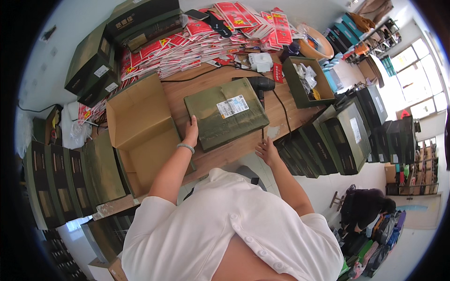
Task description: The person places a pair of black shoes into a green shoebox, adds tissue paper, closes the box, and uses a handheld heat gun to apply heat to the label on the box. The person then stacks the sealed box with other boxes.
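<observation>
Box (225, 124) lies flat just right of the left hand (191, 134), laid unclenched against its side, probably to steady it; right hand (267, 152), loosely curled, seems empty beside its near corner

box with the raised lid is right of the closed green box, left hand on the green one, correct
No: the head view shows the box with the raised lid to the left of the closed green box. The left hand is on the latter.
</observation>
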